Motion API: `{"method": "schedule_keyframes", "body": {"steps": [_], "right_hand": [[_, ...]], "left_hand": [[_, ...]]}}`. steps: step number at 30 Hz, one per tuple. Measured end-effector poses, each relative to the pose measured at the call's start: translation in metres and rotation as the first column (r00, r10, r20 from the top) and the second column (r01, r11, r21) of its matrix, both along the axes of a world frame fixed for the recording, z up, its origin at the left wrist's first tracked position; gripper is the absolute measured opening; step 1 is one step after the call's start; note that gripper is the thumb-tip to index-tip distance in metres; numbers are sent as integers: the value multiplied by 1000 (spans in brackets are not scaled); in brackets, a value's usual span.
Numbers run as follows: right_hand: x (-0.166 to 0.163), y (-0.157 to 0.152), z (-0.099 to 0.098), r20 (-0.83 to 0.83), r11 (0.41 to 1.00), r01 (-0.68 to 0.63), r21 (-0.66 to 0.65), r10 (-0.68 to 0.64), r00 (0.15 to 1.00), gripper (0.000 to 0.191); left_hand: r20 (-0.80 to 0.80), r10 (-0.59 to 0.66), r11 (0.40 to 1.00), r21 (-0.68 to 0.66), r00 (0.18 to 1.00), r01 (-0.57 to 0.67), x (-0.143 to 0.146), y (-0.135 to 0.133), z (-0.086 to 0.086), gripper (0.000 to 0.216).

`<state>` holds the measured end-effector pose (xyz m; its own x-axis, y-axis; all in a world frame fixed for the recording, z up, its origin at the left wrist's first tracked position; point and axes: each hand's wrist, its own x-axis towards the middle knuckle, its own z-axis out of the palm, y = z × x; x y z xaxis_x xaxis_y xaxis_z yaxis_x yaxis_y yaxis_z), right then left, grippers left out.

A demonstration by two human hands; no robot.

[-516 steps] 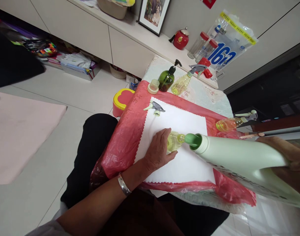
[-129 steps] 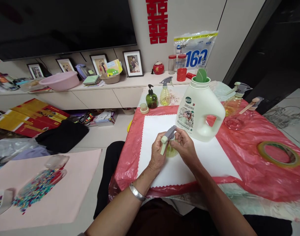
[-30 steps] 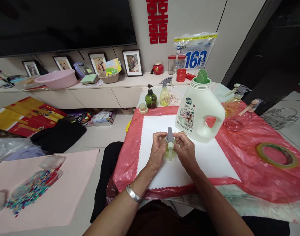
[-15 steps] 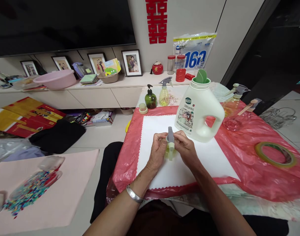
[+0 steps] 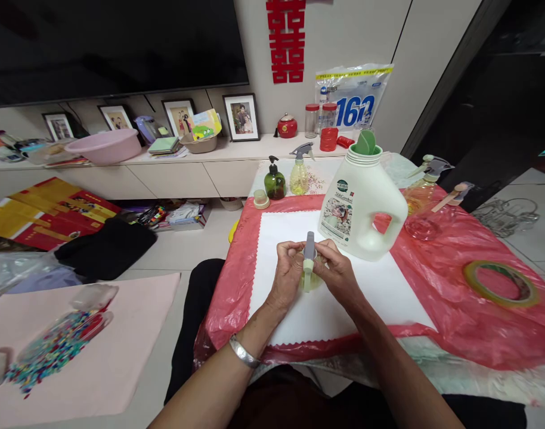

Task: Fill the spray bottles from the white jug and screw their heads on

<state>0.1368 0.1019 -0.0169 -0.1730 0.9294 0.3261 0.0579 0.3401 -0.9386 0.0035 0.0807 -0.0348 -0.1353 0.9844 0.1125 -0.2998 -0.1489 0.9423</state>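
Observation:
Between my two hands stands a small spray bottle (image 5: 309,262) with a grey and pale green trigger head, over a white sheet with a scalloped edge (image 5: 281,328). My left hand (image 5: 289,271) is closed, its fingers pinching the left side of the head's collar. From the right, my right hand (image 5: 337,268) grips the same collar. The bottle's yellowish body is mostly hidden under the head and fingers. Just beyond my right hand is a large pale green jug (image 5: 362,202) with a green scoop (image 5: 365,143) in its mouth.
A green pump bottle (image 5: 275,180), a second spray bottle (image 5: 299,173) and a cap (image 5: 260,199) stand at the back. Further spray bottles (image 5: 427,182) and a tape roll (image 5: 500,283) are on the right, on red plastic (image 5: 460,322). Colourful beads (image 5: 53,351) lie at left.
The spray bottle's head has turned slightly, its nozzle end shifting a little left. Both hands keep their grip in nearly the same place.

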Motion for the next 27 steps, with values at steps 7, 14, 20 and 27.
{"method": "schedule_keyframes", "body": {"steps": [7, 14, 20, 27], "right_hand": [[-10, -4, -9, -7, 987, 159, 23, -159, 987, 23], [-10, -6, -3, 48, 987, 153, 42, -155, 987, 24], [-4, -5, 1, 70, 993, 94, 69, -98, 993, 23], [-8, -5, 2, 98, 985, 148, 90, -156, 983, 24]], "left_hand": [[19, 23, 999, -28, 1000, -22, 2, -1, 2, 45], [-17, 43, 998, -43, 999, -43, 1, -2, 7, 46], [2, 32, 998, -53, 999, -32, 1, -2, 5, 46], [-6, -36, 998, -53, 999, 36, -10, -2, 4, 43]]}}
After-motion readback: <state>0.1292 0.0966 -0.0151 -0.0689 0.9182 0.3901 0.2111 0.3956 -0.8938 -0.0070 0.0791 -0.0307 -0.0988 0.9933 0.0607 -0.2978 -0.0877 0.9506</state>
